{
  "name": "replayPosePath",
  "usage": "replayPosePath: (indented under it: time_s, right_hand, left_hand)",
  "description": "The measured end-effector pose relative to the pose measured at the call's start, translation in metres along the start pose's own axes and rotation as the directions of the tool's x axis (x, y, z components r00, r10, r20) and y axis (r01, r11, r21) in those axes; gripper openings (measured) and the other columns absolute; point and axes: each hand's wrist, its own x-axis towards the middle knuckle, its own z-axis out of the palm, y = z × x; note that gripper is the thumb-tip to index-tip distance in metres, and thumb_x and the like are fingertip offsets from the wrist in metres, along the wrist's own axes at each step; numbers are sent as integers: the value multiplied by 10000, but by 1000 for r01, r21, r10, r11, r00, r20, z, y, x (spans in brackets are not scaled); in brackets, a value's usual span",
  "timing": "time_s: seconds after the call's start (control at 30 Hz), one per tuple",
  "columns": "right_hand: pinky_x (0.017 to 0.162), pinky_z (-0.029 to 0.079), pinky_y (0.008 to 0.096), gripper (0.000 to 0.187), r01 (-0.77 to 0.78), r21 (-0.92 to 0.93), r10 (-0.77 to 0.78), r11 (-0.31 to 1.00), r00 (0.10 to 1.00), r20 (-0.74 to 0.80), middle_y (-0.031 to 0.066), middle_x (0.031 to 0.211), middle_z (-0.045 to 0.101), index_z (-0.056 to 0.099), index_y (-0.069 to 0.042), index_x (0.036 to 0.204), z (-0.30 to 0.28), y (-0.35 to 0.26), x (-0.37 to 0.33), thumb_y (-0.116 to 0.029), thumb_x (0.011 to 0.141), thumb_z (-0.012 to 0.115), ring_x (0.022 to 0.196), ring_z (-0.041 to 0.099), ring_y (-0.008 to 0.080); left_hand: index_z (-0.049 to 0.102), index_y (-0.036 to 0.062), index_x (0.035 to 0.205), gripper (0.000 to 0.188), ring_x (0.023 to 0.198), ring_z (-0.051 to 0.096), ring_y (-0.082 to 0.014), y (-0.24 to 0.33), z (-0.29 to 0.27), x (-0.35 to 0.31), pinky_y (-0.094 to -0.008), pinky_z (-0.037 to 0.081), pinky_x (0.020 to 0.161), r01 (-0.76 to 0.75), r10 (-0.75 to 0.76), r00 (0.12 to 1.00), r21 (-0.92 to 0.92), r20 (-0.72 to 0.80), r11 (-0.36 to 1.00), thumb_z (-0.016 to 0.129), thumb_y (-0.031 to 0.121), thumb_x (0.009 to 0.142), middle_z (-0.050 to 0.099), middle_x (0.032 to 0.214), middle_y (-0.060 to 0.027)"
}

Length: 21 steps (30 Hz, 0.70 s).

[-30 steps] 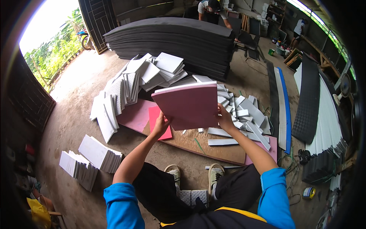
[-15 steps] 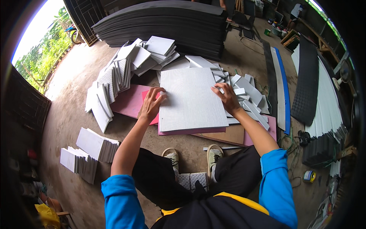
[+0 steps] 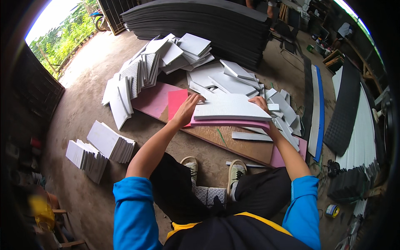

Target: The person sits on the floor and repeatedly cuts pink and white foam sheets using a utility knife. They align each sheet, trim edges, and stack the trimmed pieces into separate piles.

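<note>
A white ribbed foam sheet (image 3: pixel 231 107) lies over a pink sheet (image 3: pixel 229 122), the pair held tilted between my hands. My left hand (image 3: pixel 191 107) grips the left edge, fingers curled over the top. On the opposite side, my right hand (image 3: pixel 262 106) is closed round the right edge, partly hidden by the sheets. Beneath them is a brown board (image 3: pixel 239 143) with a thin green strip on it and a narrow white strip (image 3: pixel 252 136) across its right part. Beside my left hand lies a red sheet (image 3: pixel 177 99).
White sheets are heaped at the far left (image 3: pixel 137 75), with white offcuts (image 3: pixel 285 102) on the right. Two small stacks (image 3: pixel 110 139) stand near left. Black sheets (image 3: pixel 196 25) form a big pile behind. Blue edging (image 3: pixel 317 116) lies right; a person (image 3: pixel 345 31) is farther back.
The ribbed sheet and the pink one under it have tilted and moved right with both hands, uncovering more of the brown board and the red sheet. My view has shifted slightly.
</note>
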Motion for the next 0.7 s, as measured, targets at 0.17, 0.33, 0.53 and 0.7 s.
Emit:
replayPosePath:
  time_s: [0.17, 0.33, 0.53, 0.7]
  right_hand:
    - [857, 464, 329, 424, -520, 422, 487, 743, 852, 192, 109, 1127, 574, 447, -12, 1181, 31, 23, -16, -62, 801, 627, 1023, 571, 200]
    - [756, 479, 364, 634, -376, 395, 419, 838, 907, -27, 183, 952, 622, 329, -11, 1285, 46, 37, -11, -99, 750, 657, 894, 620, 306]
    - [784, 468, 353, 524, -614, 34, 612, 789, 789, 52, 197, 978, 614, 373, -29, 1262, 69, 36, -2, -127, 817, 633, 916, 612, 303]
    - [772, 469, 395, 472, -667, 74, 644, 742, 739, 196, 220, 974, 625, 431, -23, 1225, 60, 43, 4, -168, 821, 628, 921, 605, 355]
  left_hand:
    - [367, 95, 1262, 520, 878, 592, -343, -9, 38, -12, -412, 473, 754, 362, -326, 924, -183, 198, 914, 618, 173, 813, 575, 989, -178]
    - [273, 145, 1348, 683, 879, 591, -353, -31, 61, -31, -420, 474, 738, 489, -419, 865, -273, 275, 829, 638, 105, 773, 565, 1039, -145]
    - [271, 92, 1316, 632, 939, 550, -383, -47, 82, -30, -432, 460, 773, 438, -427, 899, -209, 100, 874, 605, 64, 780, 484, 1156, -190]
    - [233, 6, 1308, 610, 953, 540, -391, -45, 83, -21, -430, 452, 792, 380, -388, 922, -191, -4, 905, 572, 52, 803, 468, 1124, -244]
